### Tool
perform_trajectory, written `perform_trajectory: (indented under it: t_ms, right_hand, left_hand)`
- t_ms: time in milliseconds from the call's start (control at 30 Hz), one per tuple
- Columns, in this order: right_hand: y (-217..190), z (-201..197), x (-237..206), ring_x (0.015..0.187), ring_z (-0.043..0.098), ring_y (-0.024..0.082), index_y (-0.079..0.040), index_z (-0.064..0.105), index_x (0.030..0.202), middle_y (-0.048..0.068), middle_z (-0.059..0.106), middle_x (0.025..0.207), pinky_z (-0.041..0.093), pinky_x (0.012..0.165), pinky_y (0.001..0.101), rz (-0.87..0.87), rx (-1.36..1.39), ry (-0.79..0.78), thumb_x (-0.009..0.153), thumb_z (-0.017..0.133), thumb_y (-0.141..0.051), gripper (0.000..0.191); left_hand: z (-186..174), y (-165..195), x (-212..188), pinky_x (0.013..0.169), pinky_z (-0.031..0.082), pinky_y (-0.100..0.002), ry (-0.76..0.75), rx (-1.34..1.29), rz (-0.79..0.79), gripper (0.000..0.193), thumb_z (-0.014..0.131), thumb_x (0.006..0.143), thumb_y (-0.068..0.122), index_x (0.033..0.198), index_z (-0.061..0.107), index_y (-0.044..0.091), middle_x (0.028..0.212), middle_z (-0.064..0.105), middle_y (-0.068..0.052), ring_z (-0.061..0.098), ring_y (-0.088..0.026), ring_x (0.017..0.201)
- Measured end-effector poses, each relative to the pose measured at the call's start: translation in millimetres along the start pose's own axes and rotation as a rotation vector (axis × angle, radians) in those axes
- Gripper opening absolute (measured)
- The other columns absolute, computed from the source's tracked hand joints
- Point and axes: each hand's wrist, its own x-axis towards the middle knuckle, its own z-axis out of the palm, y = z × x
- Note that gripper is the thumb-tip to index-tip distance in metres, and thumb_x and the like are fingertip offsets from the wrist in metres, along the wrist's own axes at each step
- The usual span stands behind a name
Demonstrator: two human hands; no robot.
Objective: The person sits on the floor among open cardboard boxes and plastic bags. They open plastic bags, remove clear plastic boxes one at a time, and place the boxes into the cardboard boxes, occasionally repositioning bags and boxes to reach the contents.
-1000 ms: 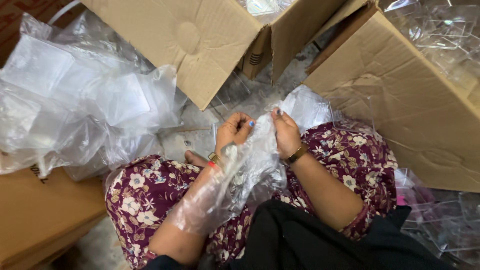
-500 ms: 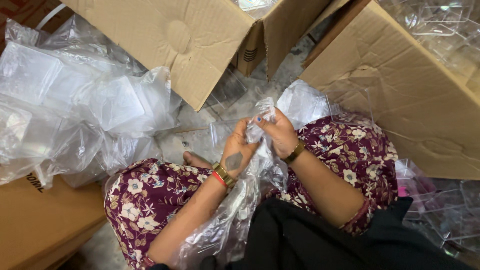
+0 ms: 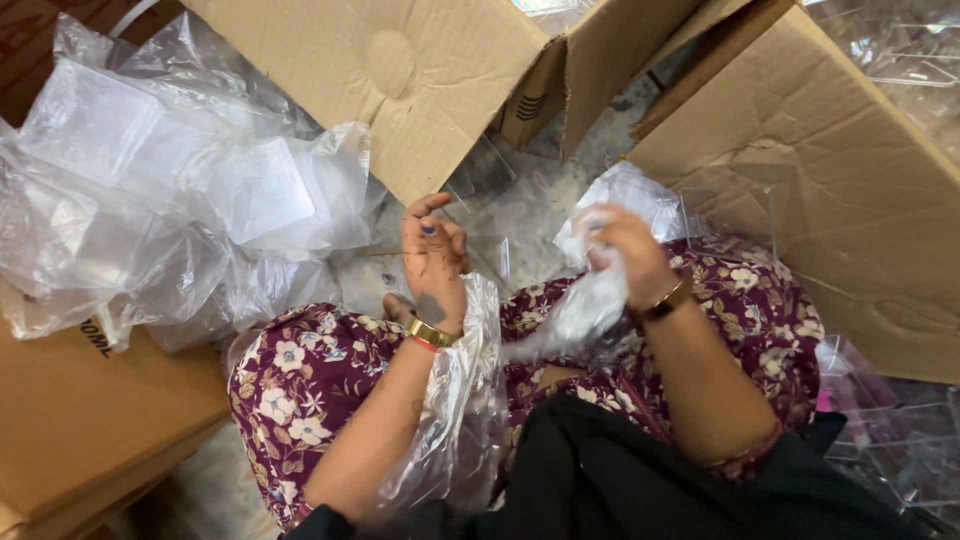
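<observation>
A clear plastic bag (image 3: 470, 400) (draped across the lap) is bunched in the right hand (image 3: 625, 255), which is closed on it; the left hand (image 3: 432, 260), half-spread, touches its edge. Opening seems underway; a firmer left grip is needed.

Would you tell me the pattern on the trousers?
Maroon trousers with a small floral print, clearest in the head view.

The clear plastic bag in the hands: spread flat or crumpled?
Crumpled. The clear plastic bag is bunched in the right hand and trails creased past the left hand.
</observation>
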Motion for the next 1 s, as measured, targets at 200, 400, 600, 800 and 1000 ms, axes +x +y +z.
perform_trajectory:
  t_ms: [200, 400, 600, 800, 1000]
  right_hand:
    - [32.9, 102.4, -14.1, 0.079, 0.059, 0.005, -0.001, 0.071, 0.110, 0.000, 0.070, 0.094, 0.048, 0.068, 0.0230, 0.402, 0.028, -0.216, 0.100, 0.070, -0.019, 0.021]
    - [12.7, 56.7, -13.2, 0.071, 0.051, 0.003, -0.004, 0.068, 0.102, -0.006, 0.060, 0.081, 0.042, 0.063, 0.0203, -0.094, -0.321, 0.114, 0.105, 0.068, -0.017, 0.014]
    - [-7.7, 59.4, -37.9, 0.091, 0.057, 0.007, -0.003, 0.069, 0.106, -0.001, 0.065, 0.102, 0.047, 0.081, 0.0217, -0.423, -0.607, 0.078, 0.102, 0.070, -0.012, 0.010]
    - [-13.0, 57.7, -44.2, 0.096, 0.061, 0.006, -0.004, 0.066, 0.118, 0.001, 0.070, 0.110, 0.050, 0.086, 0.0220, -0.179, -0.302, 0.048, 0.098, 0.069, -0.008, 0.021]
    - [-0.2, 67.8, -37.1, 0.100, 0.069, 0.009, -0.006, 0.065, 0.121, 0.002, 0.074, 0.111, 0.056, 0.089, 0.0257, 0.193, 0.118, 0.077, 0.092, 0.067, -0.011, 0.029]
  left_hand:
    - [6.0, -1.0, -7.4, 0.052, 0.028, -0.020, -0.208, 0.069, 0.055, 0.057, 0.058, 0.104, 0.054, 0.136, 0.054, 0.007, 0.072, 0.044, 0.007, 0.036, -0.002, 0.060]
    - [-20.3, 33.5, 14.8, 0.051, 0.029, -0.018, -0.192, 0.235, -0.030, 0.050, 0.066, 0.102, 0.043, 0.132, 0.058, 0.004, 0.071, 0.045, 0.008, 0.037, -0.002, 0.060]
    - [-17.2, 21.6, 5.1, 0.091, 0.052, -0.023, -0.616, 0.545, -0.116, 0.047, 0.075, 0.090, 0.020, 0.130, 0.055, 0.005, 0.113, 0.067, 0.004, 0.063, -0.006, 0.105]
    - [-29.8, 7.2, 3.6, 0.077, 0.052, -0.023, -0.517, 0.525, -0.159, 0.012, 0.075, 0.093, 0.014, 0.099, 0.073, 0.004, 0.091, 0.072, 0.002, 0.063, -0.005, 0.084]
    - [-24.0, 9.1, -5.6, 0.068, 0.054, -0.024, -0.560, 0.850, -0.050, 0.012, 0.076, 0.090, 0.013, 0.098, 0.071, 0.007, 0.083, 0.073, 0.001, 0.064, -0.005, 0.075]
